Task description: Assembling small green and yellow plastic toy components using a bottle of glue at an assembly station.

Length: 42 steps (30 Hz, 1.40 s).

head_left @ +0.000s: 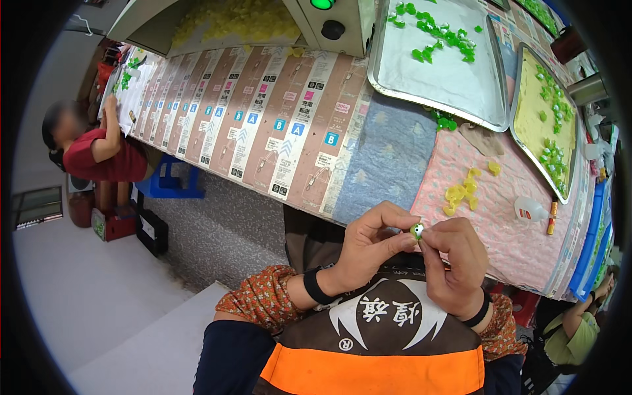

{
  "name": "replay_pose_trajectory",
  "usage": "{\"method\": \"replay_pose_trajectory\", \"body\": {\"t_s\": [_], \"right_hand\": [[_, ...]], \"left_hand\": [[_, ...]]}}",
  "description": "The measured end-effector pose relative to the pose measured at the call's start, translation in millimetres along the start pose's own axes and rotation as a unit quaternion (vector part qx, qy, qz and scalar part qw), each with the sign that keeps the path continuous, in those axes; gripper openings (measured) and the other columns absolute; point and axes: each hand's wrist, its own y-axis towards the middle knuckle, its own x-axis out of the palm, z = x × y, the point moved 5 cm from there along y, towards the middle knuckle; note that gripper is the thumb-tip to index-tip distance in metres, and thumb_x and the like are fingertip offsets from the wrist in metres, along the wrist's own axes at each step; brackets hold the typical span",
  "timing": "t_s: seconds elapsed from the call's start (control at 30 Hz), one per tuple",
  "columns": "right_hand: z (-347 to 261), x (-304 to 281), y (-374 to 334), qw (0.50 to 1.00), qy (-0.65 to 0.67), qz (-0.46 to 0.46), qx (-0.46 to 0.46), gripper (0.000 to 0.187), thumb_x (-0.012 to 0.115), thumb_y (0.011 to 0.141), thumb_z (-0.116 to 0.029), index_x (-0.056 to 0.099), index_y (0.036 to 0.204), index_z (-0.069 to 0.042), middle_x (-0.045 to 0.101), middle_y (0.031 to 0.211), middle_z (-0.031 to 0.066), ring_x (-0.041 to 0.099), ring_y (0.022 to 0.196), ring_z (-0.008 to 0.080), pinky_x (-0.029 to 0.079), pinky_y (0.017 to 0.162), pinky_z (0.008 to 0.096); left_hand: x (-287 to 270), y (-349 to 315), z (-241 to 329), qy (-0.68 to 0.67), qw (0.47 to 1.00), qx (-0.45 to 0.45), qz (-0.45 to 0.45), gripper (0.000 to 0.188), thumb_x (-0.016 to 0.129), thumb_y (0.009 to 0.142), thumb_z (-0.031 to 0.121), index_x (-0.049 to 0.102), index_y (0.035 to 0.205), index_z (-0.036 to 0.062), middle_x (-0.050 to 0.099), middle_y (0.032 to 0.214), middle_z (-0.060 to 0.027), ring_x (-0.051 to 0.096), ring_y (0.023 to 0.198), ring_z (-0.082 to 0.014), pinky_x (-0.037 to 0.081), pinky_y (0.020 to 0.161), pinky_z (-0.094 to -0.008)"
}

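Just above my apron, in front of the table edge, I hold a tiny green-and-white piece (417,230) with dark dots on it, like a small eyed figure. My left hand (372,245) pinches it from the left between thumb and index finger. From the other side, my right hand (457,257) closes thumb and fingertips on it. The fingertips cover part of the piece. On the pink cloth (438,174) beyond my hands lies a loose cluster of yellow translucent pieces (456,193).
A metal tray (434,82) of green pieces stands beyond the cloth, with a yellow-lined tray (526,125) right of it. A white bottle (530,209) and an orange tube (552,218) lie nearby. A machine (339,26) stands far back. People work at left and lower right.
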Motion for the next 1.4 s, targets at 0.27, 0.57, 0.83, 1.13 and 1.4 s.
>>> {"method": "replay_pose_trajectory", "body": {"t_s": [0.27,0.57,0.83,1.13,1.4], "right_hand": [[1.2,0.4,1.2,1.0,0.012,-0.005,-0.012,0.024,0.069,0.072,0.014,0.062,0.09,0.001,0.061,0.082,0.0144,0.062,0.07,0.0275,0.048,0.056,0.0342],[0.5,-3.2,-0.2,0.999,0.032,0.001,-0.013,0.026,0.072,0.071,0.012,0.063,0.091,-0.001,0.062,0.085,0.0136,0.061,0.071,0.027,0.048,0.057,0.0336],[0.5,-1.8,-3.5,0.999,0.036,-0.003,-0.023,0.028,0.07,0.068,0.014,0.063,0.092,0.0,0.062,0.084,0.0133,0.06,0.068,0.0263,0.047,0.055,0.0335],[-2.6,-2.5,-5.7,0.998,0.035,0.002,-0.06,0.031,0.069,0.064,0.016,0.062,0.09,0.002,0.061,0.083,0.0134,0.056,0.063,0.0256,0.044,0.052,0.0333],[-0.8,-2.7,-7.9,0.997,0.04,0.005,-0.072,0.031,0.068,0.062,0.017,0.061,0.089,0.004,0.06,0.083,0.0133,0.055,0.062,0.0255,0.043,0.051,0.0331]], "left_hand": [[-2.7,-0.9,3.3,0.001,1.0,-0.011,-0.006,0.023,0.062,0.094,-0.002,0.062,0.118,-0.0014,0.057,0.111,-0.0079,0.063,0.097,-0.0136,0.055,0.083,-0.0253],[2.2,0.8,11.2,0.026,0.999,-0.033,-0.019,0.022,0.061,0.095,-0.001,0.062,0.117,-0.0019,0.055,0.112,-0.0075,0.061,0.1,-0.013,0.055,0.085,-0.0253],[-1.7,1.1,5.3,0.043,0.997,0.035,-0.061,0.024,0.063,0.093,-0.003,0.061,0.117,-0.001,0.055,0.11,-0.008,0.059,0.097,-0.0125,0.051,0.084,-0.0258],[2.7,0.6,3.7,0.008,0.996,0.013,-0.09,0.019,0.063,0.094,-0.002,0.058,0.111,0.0008,0.054,0.107,-0.0071,0.054,0.099,-0.0127,0.047,0.087,-0.0252],[4.7,3.0,2.1,0.031,0.993,0.012,-0.113,0.015,0.062,0.096,0.004,0.057,0.11,0.0027,0.052,0.105,-0.0059,0.05,0.098,-0.0132,0.041,0.088,-0.0266]]}}
